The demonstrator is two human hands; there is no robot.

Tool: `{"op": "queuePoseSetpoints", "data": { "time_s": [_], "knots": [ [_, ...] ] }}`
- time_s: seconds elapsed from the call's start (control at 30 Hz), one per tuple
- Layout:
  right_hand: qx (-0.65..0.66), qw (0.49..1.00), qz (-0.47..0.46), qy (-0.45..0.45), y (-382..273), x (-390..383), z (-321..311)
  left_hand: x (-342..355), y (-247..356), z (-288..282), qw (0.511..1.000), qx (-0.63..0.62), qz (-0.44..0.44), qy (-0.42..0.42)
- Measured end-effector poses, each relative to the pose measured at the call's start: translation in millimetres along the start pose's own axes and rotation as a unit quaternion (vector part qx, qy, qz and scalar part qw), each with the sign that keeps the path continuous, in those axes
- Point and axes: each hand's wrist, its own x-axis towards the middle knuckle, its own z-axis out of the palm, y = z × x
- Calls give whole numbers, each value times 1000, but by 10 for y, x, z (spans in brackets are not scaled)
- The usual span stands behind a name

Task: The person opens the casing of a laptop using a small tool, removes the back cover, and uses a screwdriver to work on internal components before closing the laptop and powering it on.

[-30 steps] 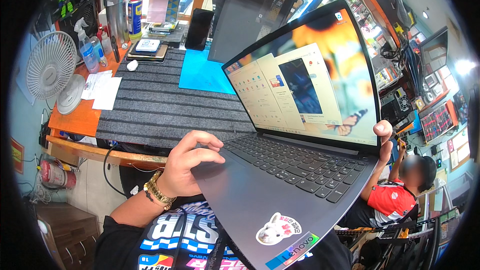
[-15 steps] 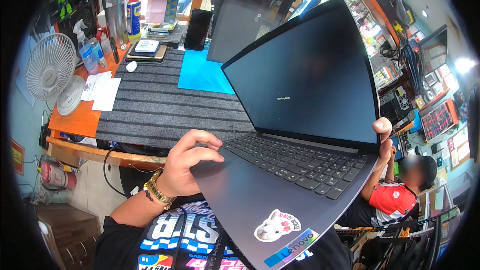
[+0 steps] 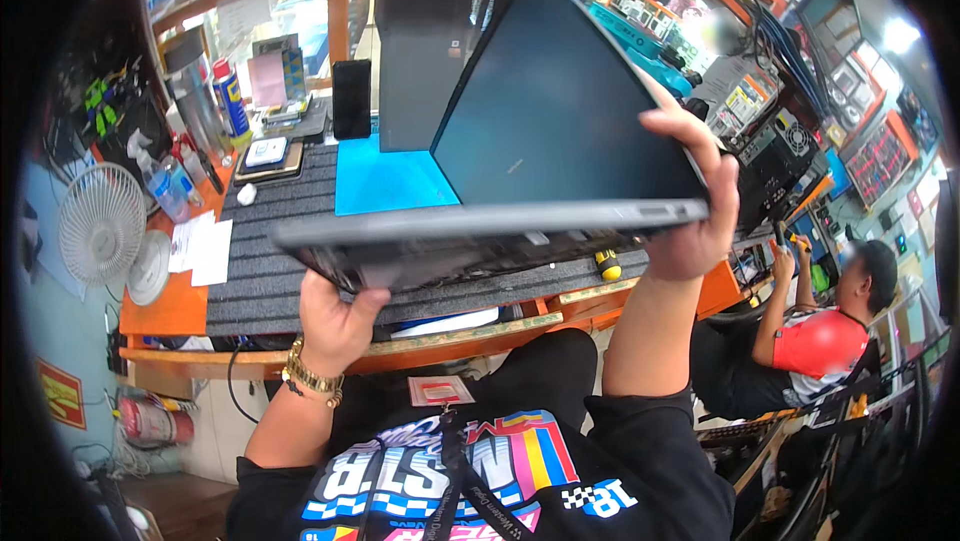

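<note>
An open laptop [image 3: 560, 121] is held up above the bench, tilted so its base shows edge-on and its keyboard is hidden. Its dark screen has a small line of text. Beneath the base, what look like exposed inner parts show, though blurred. My left hand [image 3: 340, 321] grips the left front of the base, thumb outside and the other fingers mostly out of sight. Wrapped around the right side by the screen is my right hand [image 3: 700, 201]. Behind the laptop stands a dark grey panel [image 3: 415, 71], partly covered by the screen.
A grey ribbed mat [image 3: 275, 276] and a blue mat [image 3: 385, 181] cover the bench. A black phone [image 3: 351, 101] stands near the panel. A yellow-and-black handle [image 3: 607, 264] lies below the laptop. The fan [image 3: 100, 226] is at left; another person [image 3: 825, 341] sits at right.
The laptop has been raised and tipped, from keyboard showing to base edge-on. My left hand has gone from beside the keyboard to gripping the base; my right hand has shifted left and up.
</note>
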Motion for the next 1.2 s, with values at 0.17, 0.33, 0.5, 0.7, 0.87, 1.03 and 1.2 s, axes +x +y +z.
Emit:
{"op": "queuePoseSetpoints", "data": {
  "time_s": [0.17,0.33,0.5,0.7,0.87,1.03,1.2],
  "knots": [
    [40,998,38,7,196,178,-43,390,-234,-76,999,48,21,-12],
    [18,998,63,5,384,353,-29,599,-381,-157,999,33,-20,-30],
    [84,989,120,-3,518,409,-80,737,-260,-153,993,97,-51,-33],
    [23,999,37,4,648,461,-94,927,307,-227,940,195,216,181],
    [-28,999,-33,4,731,479,-311,1310,1126,402,874,282,394,18],
    [27,996,-74,-28,761,539,-331,1596,1445,884,820,427,380,-38],
    [31,992,-106,-58,870,576,-366,1628,1331,997,839,441,314,-46]
  ]
}}
